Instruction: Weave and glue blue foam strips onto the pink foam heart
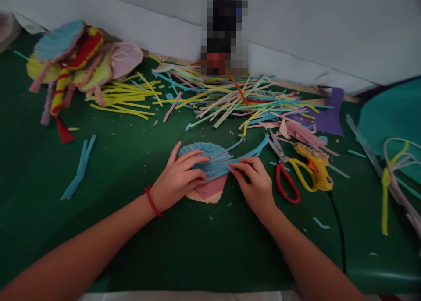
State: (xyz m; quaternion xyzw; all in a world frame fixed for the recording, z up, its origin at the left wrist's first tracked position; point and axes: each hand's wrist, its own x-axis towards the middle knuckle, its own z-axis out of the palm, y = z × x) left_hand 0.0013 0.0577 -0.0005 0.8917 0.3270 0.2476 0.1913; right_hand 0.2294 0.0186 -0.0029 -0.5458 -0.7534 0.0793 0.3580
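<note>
A flat rounded panel of pipe cleaners (215, 189) lies on the table, blue across its upper part, with pink and cream bands below. My left hand (180, 174) rests on its left side, fingers spread over the blue rows. At the right edge, my right hand (255, 180) pinches blue pipe cleaners (253, 153), whose loose ends stick out to the upper right. Just right of that hand lie scissors (287, 174) with red and yellow handles, blades apart. Beside them is a yellow and orange glue gun (317, 167) with a black cord.
A heap of mixed pipe cleaners (230, 95) spreads along the back of the green table (148, 257). Finished-looking fan-shaped pieces (59, 42) are stacked at back left. A bent blue bundle (80, 167) lies at left. Purple sheet (333, 112) and a teal chair-like shape (388, 112) are at right.
</note>
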